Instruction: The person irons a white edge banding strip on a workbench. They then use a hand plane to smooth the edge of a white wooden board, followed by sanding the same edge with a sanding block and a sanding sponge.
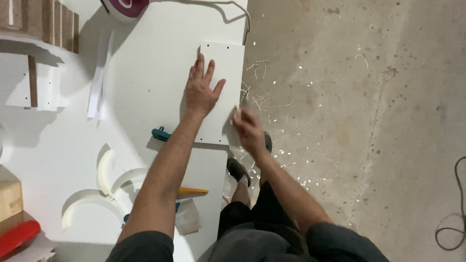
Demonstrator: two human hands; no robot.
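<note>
Panel (228, 63), one small white board with little holes near its corners, lies flat on the big white table (145, 63) in the upper middle of the frame. Its right edge sits even with the table's right edge. One left hand (201, 92) lies flat on the panel, fingers spread wide, holding nothing. One right hand (247, 128) is at the panel's lower right edge; it is blurry, with a small pale thing at its fingertips, and I cannot tell how tight the grip is. Just left of the forearm lies one teal tool (160, 133). Lower down lies one yellow tool (193, 191). Three curved white pieces (107, 170) rest at lower left. One red thing (17, 237) sits in the bottom left corner. Right of the table, the grey floor (364, 121) is wide open, with white shavings (262, 99) scattered near the edge
</note>
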